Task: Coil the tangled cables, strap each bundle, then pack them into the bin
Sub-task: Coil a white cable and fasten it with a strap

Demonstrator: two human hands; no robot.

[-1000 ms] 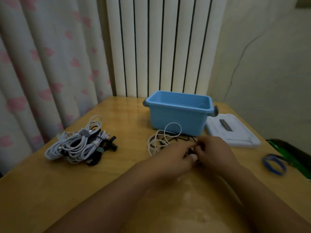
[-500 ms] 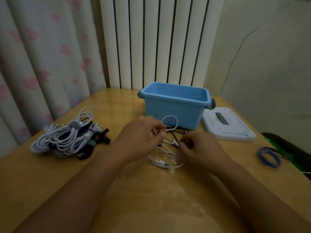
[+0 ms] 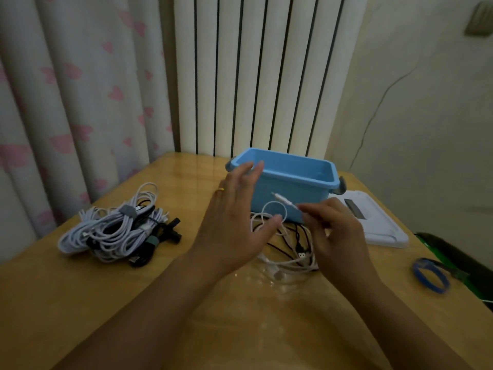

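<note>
Nearest the camera, two bare forearms are reaching in from six o'clock over the glossy wooden table (image 3: 80, 303). The left hand (image 3: 234, 222) is hovering with its fingers straight and spread, gripping nothing, a gold ring (image 3: 220, 190) showing on one finger. The right hand (image 3: 338, 236) is pinching the white cable (image 3: 272, 212) near its connector (image 3: 283, 199), lifting one loop off the table. Below and between the hands, the loose tangle of white and black cables (image 3: 292, 253) is lying near the table's centre, a USB plug showing in it. At three o'clock a blue strap ring (image 3: 429, 275) is resting near the table edge. At nine o'clock the pile of strapped cable bundles (image 3: 117, 228) is sitting well apart from the tangle. Just beyond the hands, at twelve o'clock, the blue bin (image 3: 296, 188) is standing upright, with a white lid (image 3: 378, 225) lying flat just beside it at two o'clock. Farther back, a white radiator (image 3: 256, 76) and a pink-patterned curtain (image 3: 74, 102) are filling the wall.
</note>
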